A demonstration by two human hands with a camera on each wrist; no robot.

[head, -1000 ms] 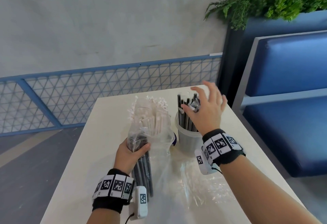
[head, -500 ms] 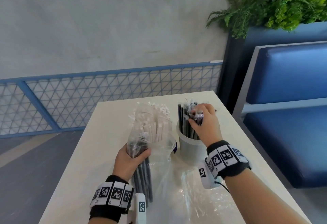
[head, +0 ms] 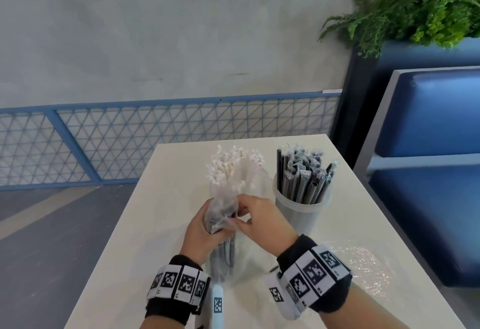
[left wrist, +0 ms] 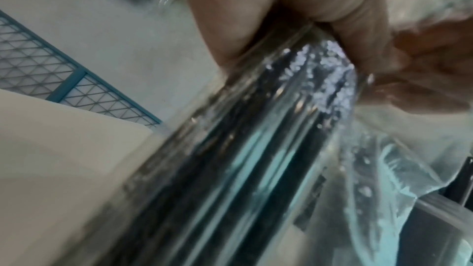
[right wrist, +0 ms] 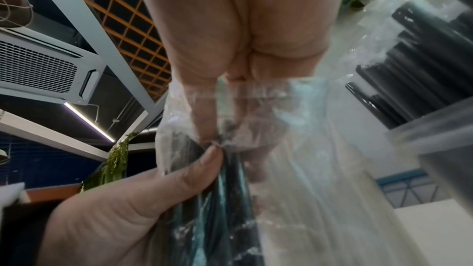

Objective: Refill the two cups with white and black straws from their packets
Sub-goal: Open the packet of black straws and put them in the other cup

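My left hand (head: 207, 226) grips a clear packet of black straws (head: 220, 214) upright near the table's middle. My right hand (head: 240, 221) pinches the packet's crumpled plastic top beside the left thumb (right wrist: 184, 177). In the left wrist view the packet (left wrist: 256, 149) fills the frame, with black straws inside. To the right stands a translucent cup (head: 301, 206) full of black straws (head: 304, 175). Behind the packet rise white straws (head: 233, 165); their cup is hidden by the plastic and my hands.
The white table (head: 155, 225) ends at its far edge just behind the straws. Loose clear plastic (head: 363, 263) lies on the table by my right wrist. A blue bench (head: 428, 147) stands to the right, with a planter of ferns (head: 415, 4) behind it.
My right hand left the black straws in the cup and came left to pinch the packet's top. My left hand kept its hold on the packet.
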